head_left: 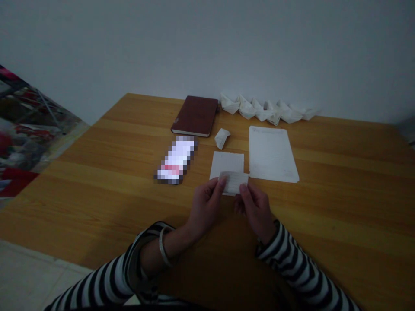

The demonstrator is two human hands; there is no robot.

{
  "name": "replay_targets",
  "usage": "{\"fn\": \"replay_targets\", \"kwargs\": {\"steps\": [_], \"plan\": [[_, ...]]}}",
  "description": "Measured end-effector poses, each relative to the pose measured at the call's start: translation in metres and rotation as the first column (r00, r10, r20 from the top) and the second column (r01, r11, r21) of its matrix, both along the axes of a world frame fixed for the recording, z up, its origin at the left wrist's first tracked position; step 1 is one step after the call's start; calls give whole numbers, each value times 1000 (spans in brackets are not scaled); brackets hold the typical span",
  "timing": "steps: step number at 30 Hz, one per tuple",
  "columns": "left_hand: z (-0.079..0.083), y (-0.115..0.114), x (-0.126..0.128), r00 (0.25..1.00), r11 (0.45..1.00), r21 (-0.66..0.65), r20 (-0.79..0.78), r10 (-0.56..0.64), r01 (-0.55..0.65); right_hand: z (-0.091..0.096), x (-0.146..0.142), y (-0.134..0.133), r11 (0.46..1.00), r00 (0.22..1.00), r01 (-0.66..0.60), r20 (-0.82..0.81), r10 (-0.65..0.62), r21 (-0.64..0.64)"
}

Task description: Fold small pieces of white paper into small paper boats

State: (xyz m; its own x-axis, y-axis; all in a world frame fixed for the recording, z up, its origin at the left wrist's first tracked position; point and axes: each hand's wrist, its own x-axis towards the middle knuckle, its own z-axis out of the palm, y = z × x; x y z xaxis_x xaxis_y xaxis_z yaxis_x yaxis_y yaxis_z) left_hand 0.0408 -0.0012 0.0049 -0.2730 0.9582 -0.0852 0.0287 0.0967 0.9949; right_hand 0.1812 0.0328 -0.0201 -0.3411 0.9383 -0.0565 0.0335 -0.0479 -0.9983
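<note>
Several paper boats stand beside a notebook, a phone nearer. The left hand and right hand pinch a paper slip before a small sheet.

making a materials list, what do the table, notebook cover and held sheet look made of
Table: probably wood, soft sheen, from its streaky grain. Notebook cover: perhaps leather or imitation, going by its smooth dark reddish-brown surface. Held sheet: thin matte paper, with faint lines.

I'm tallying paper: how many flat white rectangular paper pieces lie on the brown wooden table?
2: the smaller piece, partly covered by the small white paper in the bare left hand and bare right hand; the larger piece to its right. More may be hidden underneath.
</note>
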Motion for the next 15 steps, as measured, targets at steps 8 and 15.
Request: {"fn": "replay_targets", "kwargs": {"steps": [8,15], "plan": [[2,2,2,1000,1000,-9,25,10,-10,4,-4,-3,997,995,49,84,-54,58],[-1,7,1,969,987,-77,212,-123,142,-1,0,-4,943,936,91,297,-191,320]]}}
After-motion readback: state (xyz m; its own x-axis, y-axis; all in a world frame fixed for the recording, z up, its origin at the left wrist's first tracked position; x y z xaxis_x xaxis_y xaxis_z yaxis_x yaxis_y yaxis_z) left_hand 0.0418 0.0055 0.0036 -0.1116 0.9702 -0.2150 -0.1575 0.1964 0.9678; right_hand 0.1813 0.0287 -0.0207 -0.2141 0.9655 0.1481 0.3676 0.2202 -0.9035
